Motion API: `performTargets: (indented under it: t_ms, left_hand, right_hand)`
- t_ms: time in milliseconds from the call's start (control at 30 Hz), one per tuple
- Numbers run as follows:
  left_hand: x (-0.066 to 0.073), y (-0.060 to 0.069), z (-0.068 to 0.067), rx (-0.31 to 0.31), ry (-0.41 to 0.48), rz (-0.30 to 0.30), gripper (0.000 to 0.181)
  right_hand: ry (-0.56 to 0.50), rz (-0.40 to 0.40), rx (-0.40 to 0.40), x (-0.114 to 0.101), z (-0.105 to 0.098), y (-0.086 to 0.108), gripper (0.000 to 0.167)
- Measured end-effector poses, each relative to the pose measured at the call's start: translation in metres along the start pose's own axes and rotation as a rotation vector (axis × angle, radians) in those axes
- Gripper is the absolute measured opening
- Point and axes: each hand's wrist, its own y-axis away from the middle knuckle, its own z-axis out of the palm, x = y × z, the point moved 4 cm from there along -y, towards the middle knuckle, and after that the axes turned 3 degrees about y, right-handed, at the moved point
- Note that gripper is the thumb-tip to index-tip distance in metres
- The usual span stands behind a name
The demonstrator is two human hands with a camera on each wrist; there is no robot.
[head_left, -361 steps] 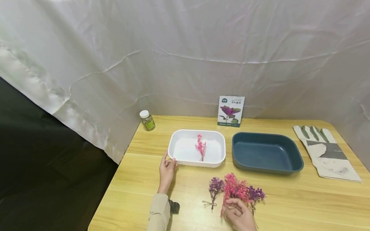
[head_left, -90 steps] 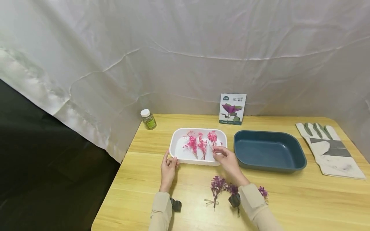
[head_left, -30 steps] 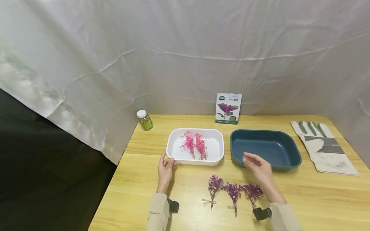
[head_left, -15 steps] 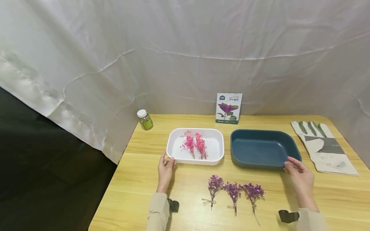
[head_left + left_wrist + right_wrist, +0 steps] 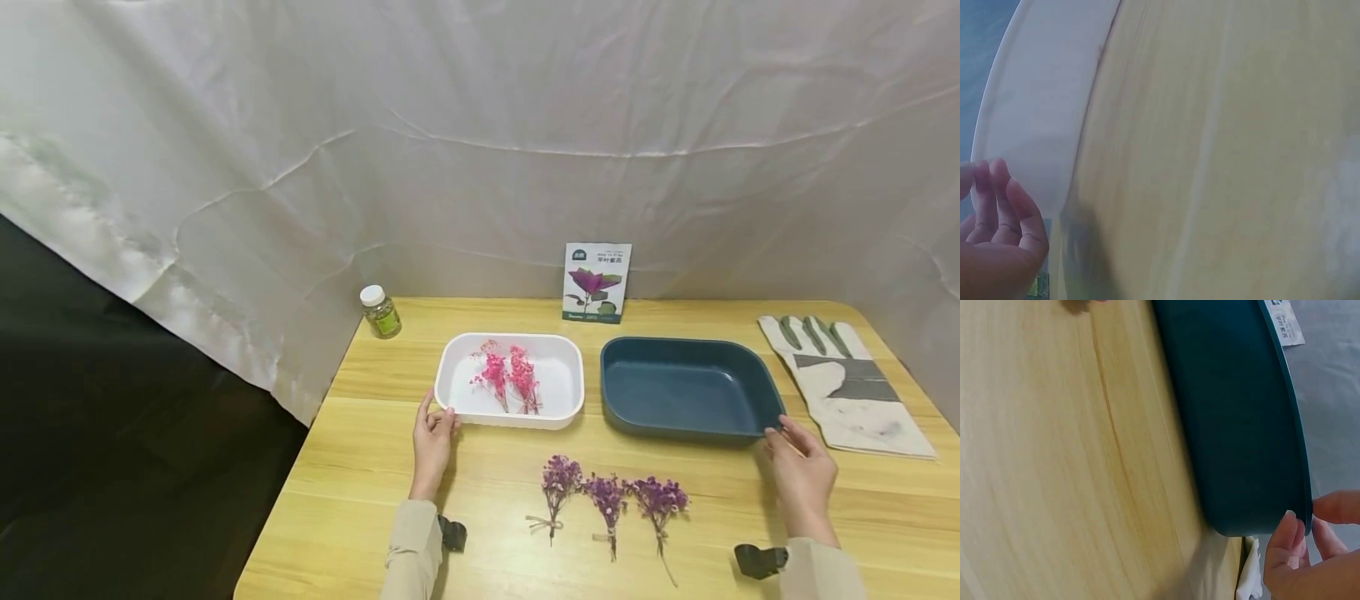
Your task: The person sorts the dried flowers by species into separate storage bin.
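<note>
My left hand holds the front left corner of a white tray, thumb at the front and a finger along the side. Inside the tray lie bunches of pink dried flowers. At the front right corner of a dark blue tray, my right hand grips the rim; the right wrist view shows its thumb against the outer wall. Nothing lies in the blue tray. Three bunches of purple dried flowers, tied with twine, are in a row on the table in front.
A small jar with a white lid stands at the back left. The seed packet leans on the curtain behind the trays. A white and grey work glove lies at the right of the wooden table.
Pink flowers went from the table into the white tray under my right hand. That hand then moved right to the blue tray's corner. My left hand stayed on the white tray.
</note>
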Motion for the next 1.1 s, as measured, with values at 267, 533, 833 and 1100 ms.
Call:
performTargets:
  t_ms: [267,533,833,1100]
  left_hand:
    - [0.012,0.017,0.008,-0.010,-0.043,0.026,0.057]
    - [0.015,0.048,0.025,-0.051,-0.027,0.026,0.050]
    - [0.001,0.089,0.045,-0.159,-0.047,-0.048,0.040]
    - [-0.010,0.123,0.057,-0.216,-0.135,-0.134,0.031]
  right_hand:
    - [0.000,0.021,0.007,0.001,-0.001,-0.001,0.029]
    - [-0.007,0.041,0.009,0.001,-0.001,-0.001,0.029]
    - [-0.068,0.035,0.016,0.000,-0.002,-0.001,0.029]
    - [-0.080,0.026,0.001,0.002,0.000,0.002,0.028]
